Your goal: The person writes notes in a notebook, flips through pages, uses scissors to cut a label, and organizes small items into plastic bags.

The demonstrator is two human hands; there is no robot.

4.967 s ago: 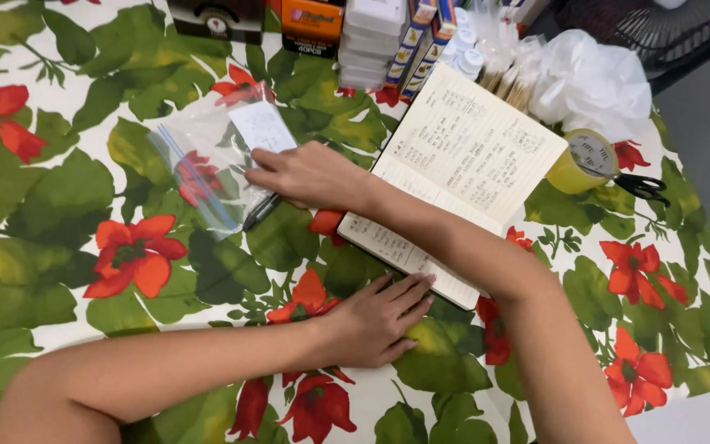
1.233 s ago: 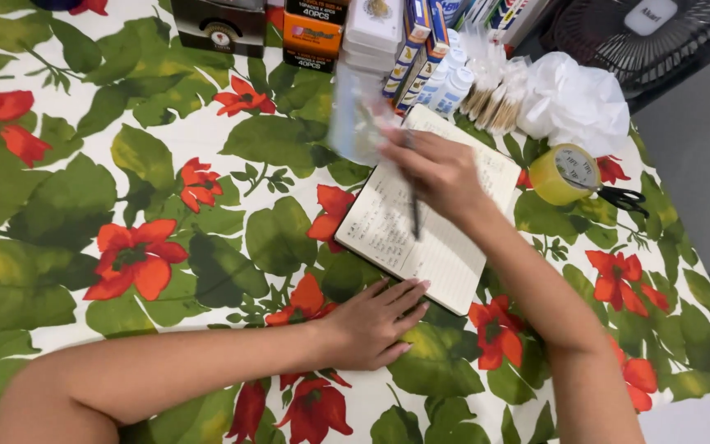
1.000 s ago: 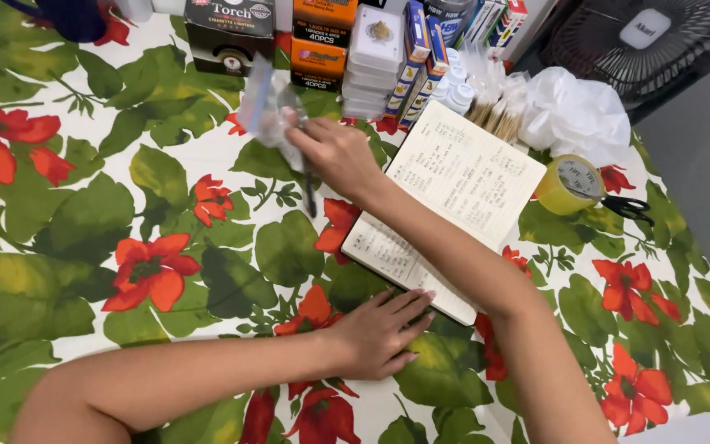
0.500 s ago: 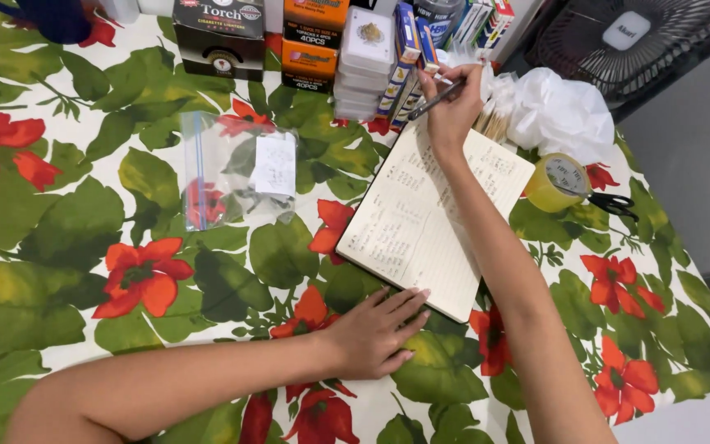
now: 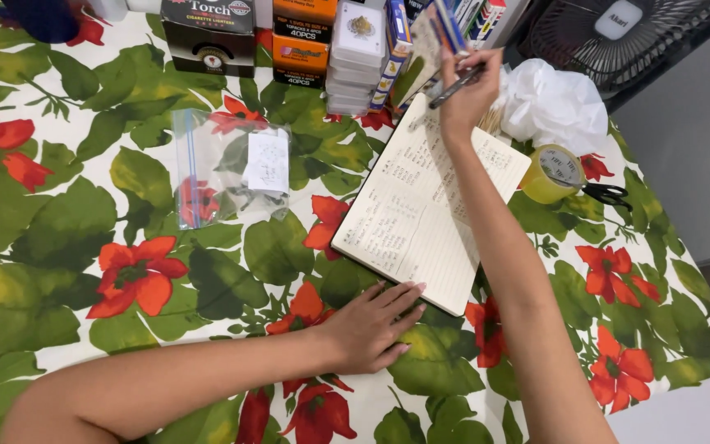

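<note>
Right hand (image 5: pixel 463 92) is raised at the far edge of the table, closed around a dark pen (image 5: pixel 456 85), with a thin flat packet (image 5: pixel 423 45) pinched in the same fingers, as far as I can tell. Left hand (image 5: pixel 371 326) lies flat and released, palm down, on the floral tablecloth (image 5: pixel 59 271), fingertips touching the near edge of the notebook.

In descending order of size: the tablecloth covers the whole surface. A black fan (image 5: pixel 618 37) stands at the far right corner. An open lined notebook (image 5: pixel 429 214), filled with handwritten entries, lies at the centre beneath the right forearm. A clear zip bag (image 5: pixel 228 168) holding a paper slip and small dark items lies well to its left. Stacked boxes (image 5: pixel 289 37) line the far edge, with white crumpled plastic (image 5: pixel 556 103), a tape roll (image 5: pixel 554 173) and scissors (image 5: pixel 606 193) nearby.

Judgement: stock appears to be being logged; an item is being picked from the row. Next, the pen must return to the page.
</note>
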